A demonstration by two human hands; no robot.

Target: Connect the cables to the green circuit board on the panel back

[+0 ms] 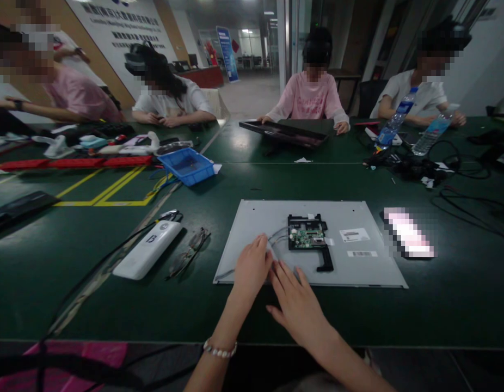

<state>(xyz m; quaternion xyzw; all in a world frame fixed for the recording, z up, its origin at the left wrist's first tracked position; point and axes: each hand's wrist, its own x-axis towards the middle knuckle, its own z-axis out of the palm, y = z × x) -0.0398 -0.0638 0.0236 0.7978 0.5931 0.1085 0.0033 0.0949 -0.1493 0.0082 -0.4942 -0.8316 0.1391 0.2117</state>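
Note:
A grey metal panel [358,218] lies flat on the green table in front of me. A small green circuit board [306,237] in a black bracket sits near its middle, with thin grey wires [278,235] running off to the left. My left hand [252,267], a bead bracelet at its wrist, rests on the panel with its fingers curled down over those wires. My right hand [296,305] lies beside it at the panel's near edge, fingers stretched out and flat, holding nothing. The two hands touch.
A white power bank [148,250] on a black cable and a pair of glasses [189,253] lie left of the panel, a phone [407,234] right of it. Farther back are a blue bin [186,165], water bottles [394,122], tangled cables [419,166] and several seated people.

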